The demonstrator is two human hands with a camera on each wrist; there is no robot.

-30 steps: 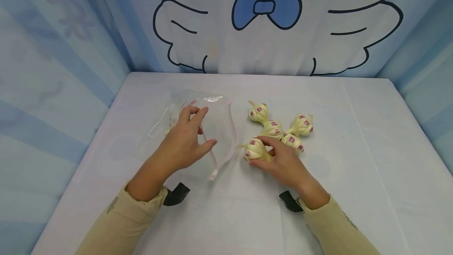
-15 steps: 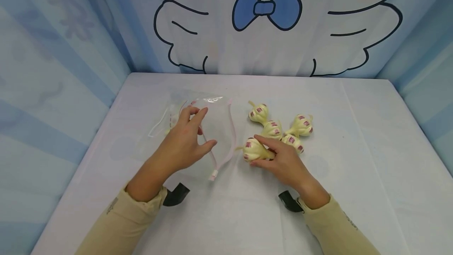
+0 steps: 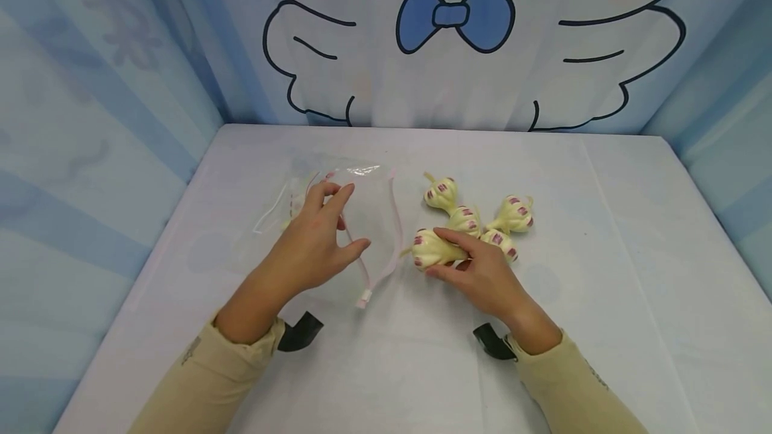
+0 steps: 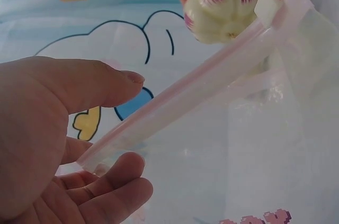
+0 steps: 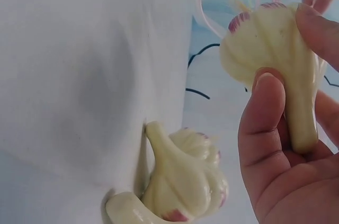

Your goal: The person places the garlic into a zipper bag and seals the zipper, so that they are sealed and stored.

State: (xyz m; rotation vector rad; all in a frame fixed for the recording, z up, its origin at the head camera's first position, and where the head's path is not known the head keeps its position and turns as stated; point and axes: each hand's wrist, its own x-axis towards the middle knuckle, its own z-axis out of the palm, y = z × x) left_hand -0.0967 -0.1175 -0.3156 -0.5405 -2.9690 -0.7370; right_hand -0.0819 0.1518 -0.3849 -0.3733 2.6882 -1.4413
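Observation:
In my right hand (image 3: 476, 270), thumb and fingers grip a glossy, pale-yellow garlic bulb (image 3: 429, 250) with purple patches. Its round end points left toward the mouth of a clear zip bag (image 3: 395, 220) with a pink seal strip. The right wrist view shows that garlic bulb (image 5: 259, 49) held around its neck and side. My left hand (image 3: 313, 240) is at the bag's left side, thumb spread away. Its curled fingers hold the seal strip (image 4: 175, 105) in the left wrist view. Something pale yellow shows partly inside the bag, mostly hidden by the left hand.
Several more garlic bulbs (image 3: 511, 213) lie in a cluster just beyond my right hand. A white slider (image 3: 366, 295) sits at the bag's near corner. The white-covered table (image 3: 603, 286) has patterned curtains behind and on both sides.
The right hand's garlic bulb has shifted slightly left and away from me, tilting a little, its tip nearer the bag's mouth. The left hand and bag look unmoved.

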